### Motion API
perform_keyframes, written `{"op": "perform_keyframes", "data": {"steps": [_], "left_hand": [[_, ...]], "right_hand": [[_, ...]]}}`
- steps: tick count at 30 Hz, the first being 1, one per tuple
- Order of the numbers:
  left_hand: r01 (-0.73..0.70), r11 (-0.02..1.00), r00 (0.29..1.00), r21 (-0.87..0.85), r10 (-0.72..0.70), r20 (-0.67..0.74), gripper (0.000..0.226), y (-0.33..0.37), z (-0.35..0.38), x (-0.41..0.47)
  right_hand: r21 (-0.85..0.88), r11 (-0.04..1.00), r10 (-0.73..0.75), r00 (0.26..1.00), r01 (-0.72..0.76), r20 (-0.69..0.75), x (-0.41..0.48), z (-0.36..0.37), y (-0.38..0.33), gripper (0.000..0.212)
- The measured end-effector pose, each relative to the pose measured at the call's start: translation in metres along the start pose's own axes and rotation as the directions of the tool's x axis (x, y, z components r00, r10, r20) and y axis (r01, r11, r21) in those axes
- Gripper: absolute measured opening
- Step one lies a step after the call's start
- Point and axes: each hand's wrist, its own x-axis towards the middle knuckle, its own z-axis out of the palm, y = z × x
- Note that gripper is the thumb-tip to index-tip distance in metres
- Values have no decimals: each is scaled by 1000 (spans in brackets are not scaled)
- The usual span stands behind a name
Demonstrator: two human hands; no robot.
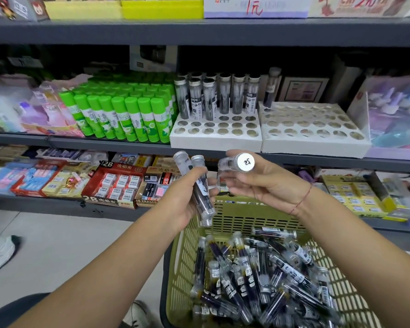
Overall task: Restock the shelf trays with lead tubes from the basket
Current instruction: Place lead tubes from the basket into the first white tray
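Over the green basket (251,215), the left hand (186,200) grips two lead tubes (199,188) — the right hand (260,185) pinches one capped tube (234,162), perhaps a second behind it.

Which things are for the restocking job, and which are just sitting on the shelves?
For the job: clear silver-capped lead tubes, yellow-green plastic basket, white cardboard trays with round holes.
Just there: green glue sticks, red box of erasers.

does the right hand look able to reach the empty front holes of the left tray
Probably yes: the right hand, holding a tube, is just below the left tray, with nothing between.
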Motion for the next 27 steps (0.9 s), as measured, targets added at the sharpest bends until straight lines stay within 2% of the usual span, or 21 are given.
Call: {"op": "perform_keyframes", "data": {"steps": [2, 5, 8, 12, 14, 16, 19, 22, 25, 27], "left_hand": [[-17, 1000, 1000, 20, 17, 13, 16, 0, 1, 0], [-31, 999, 999, 45, 30, 31, 19, 0, 4, -1], [-40, 998, 998, 57, 38, 40, 16, 2, 4, 0], [-83, 989, 997, 120, 82, 14, 22, 10, -2, 5], [-118, 975, 991, 186, 128, -40, 18, 14, -6, 9], [-151, 960, 979, 237, 178, -95, 18, 18, -9, 15], [-242, 917, 948, 317, 293, -124, 20, 24, -13, 21], [-327, 890, 923, 317, 373, -97, 20, 30, -15, 26], [-338, 894, 924, 293, 375, -80, 23, 34, -16, 32], [-345, 887, 924, 306, 378, -53, 21, 36, -16, 35]], "right_hand": [[-199, 980, -2, 999, -6, -43, 2, 5, 1, 55], [-470, 881, -150, 977, 63, -152, 5, 10, 4, 33], [-607, 786, -289, 938, 116, -194, 12, 12, -3, 18], [-743, 644, -481, 852, 183, -208, 40, 13, -34, 13], [-789, 560, -598, 783, 253, -173, 59, 15, -54, 14], [-862, 424, -699, 706, 279, -116, 78, 15, -73, 21], [-945, 288, -767, 629, 158, -128, 106, 6, -94, 42], [-956, 285, -750, 638, 75, -174, 128, -5, -102, 59], [-976, 214, -750, 647, 42, -137, 145, -16, -102, 58], [-978, 203, -749, 651, 48, -123, 153, -19, -106, 56]]}}
